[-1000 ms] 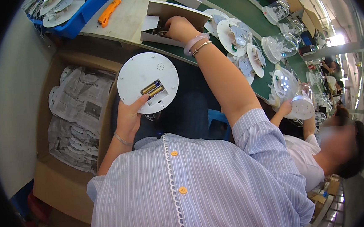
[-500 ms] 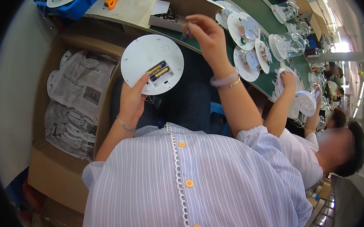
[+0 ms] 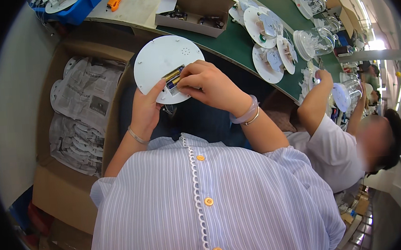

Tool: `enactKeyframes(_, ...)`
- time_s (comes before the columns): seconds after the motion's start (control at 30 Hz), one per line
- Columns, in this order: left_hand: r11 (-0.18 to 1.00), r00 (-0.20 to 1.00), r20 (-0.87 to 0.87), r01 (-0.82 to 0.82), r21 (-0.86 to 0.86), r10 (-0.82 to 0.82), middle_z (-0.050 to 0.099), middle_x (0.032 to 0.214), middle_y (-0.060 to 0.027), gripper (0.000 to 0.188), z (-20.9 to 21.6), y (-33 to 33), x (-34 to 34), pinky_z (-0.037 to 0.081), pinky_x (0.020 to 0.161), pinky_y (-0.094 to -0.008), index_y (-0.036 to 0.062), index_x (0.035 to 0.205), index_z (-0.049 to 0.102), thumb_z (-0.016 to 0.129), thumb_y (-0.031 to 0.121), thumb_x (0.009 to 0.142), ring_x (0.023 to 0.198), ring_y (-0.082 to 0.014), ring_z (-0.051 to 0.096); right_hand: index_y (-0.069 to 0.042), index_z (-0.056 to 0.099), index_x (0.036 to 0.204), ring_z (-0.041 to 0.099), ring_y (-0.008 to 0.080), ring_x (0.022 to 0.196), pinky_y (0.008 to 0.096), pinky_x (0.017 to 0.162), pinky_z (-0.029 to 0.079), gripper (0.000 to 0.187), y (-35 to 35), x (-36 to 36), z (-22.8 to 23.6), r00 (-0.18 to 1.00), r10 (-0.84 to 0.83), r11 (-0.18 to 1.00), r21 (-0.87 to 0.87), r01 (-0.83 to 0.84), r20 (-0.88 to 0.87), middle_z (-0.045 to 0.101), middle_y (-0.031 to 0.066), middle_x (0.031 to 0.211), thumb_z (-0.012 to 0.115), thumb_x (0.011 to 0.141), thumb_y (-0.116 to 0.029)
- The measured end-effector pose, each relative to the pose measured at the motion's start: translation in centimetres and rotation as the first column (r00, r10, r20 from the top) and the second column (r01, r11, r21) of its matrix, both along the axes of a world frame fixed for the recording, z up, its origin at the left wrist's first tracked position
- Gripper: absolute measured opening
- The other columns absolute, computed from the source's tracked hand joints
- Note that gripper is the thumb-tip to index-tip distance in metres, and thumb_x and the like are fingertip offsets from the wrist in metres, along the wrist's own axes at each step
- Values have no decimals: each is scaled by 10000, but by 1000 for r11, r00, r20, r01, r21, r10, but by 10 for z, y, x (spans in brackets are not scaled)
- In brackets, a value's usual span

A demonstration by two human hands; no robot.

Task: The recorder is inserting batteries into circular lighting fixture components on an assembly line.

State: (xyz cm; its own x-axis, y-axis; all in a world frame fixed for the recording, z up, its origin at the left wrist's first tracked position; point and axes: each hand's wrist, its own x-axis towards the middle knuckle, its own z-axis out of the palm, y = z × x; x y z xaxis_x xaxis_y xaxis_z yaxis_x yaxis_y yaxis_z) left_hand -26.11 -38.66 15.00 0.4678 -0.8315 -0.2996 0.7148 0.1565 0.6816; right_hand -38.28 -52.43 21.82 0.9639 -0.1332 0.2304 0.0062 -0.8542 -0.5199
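Observation:
My left hand [image 3: 145,111] grips the lower left rim of a round white plastic base [image 3: 158,58], its thumb beside an uncovered battery compartment. Gold-and-blue batteries [image 3: 174,74] lie in that compartment. Over its right side, the fingers of my right hand [image 3: 211,86] are pinched together on a battery, which they mostly hide. Thin wires hang below the base near my left fingers.
Beyond the base, an open carton [image 3: 189,27] of batteries stands on the bench. An orange cutter [image 3: 116,0] lies farther left. White bases with attached parts [image 3: 265,27] and clear domes [image 3: 314,42] line the right. Left is a cardboard box [image 3: 58,179] with newspaper; a co-worker [image 3: 335,155] sits right.
My right hand has come down from beside the battery carton to the compartment, carrying a small dark battery. My left hand and the base have stayed nearly still. The co-worker's arms have shifted.

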Motion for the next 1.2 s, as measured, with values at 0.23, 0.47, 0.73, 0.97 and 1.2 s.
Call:
enactKeyframes(0.23, 1000, 1000, 9, -19, -7, 19, 557, 1110, -112, 370, 3, 2, -2, 522, 772, -272, 7, 1196, 438, 562, 68, 853, 957, -176, 594, 46, 459, 1127, 576, 204, 841, 293, 750, 463, 524, -7, -9, -9, 867, -487, 737, 483, 472, -104, 566, 138, 1011, 694, 730, -204)
enactKeyframes(0.47, 1000, 1000, 29, -10, -25, 11, 553, 1114, -114, 366, 1, 2, -4, 525, 770, -270, 4, 1200, 430, 552, 55, 858, 959, -180, 593, 47, 409, 1140, 579, 135, 808, 217, 613, 455, 539, 1, -15, -24, 887, -362, 338, 846, 412, -287, 587, 129, 978, 694, 759, -206)
enactKeyframes(0.73, 998, 998, 36, -46, -33, 47, 555, 1107, -115, 361, -4, 0, -7, 527, 766, -273, 0, 1192, 436, 554, 35, 852, 951, -186, 597, 51, 417, 1084, 603, 168, 823, 266, 696, 497, 508, 3, -7, -42, 880, -447, 594, 681, 427, -161, 593, 140, 945, 723, 718, -122)
enactKeyframes(0.97, 993, 998, -56, -38, -113, 32, 534, 1166, -116, 366, 6, 1, 1, 476, 872, -325, 2, 1232, 416, 510, 74, 886, 1037, -208, 554, 35, 336, 1241, 463, 214, 1116, 327, 936, 383, 681, 6, -12, -38, 930, -367, 402, 897, 183, -25, 471, 161, 1202, 696, 746, -264)
enactKeyframes(1.2, 967, 975, -89, -217, -135, 206, 500, 1230, -143, 398, 25, 4, 23, 437, 928, -340, -24, 1246, 406, 508, 139, 898, 1112, -233, 511, -8, 566, 934, 591, 104, 810, 252, 765, 454, 189, 49, -6, -53, 943, 303, 141, 985, 97, -136, 625, 42, 775, 641, 814, -133)
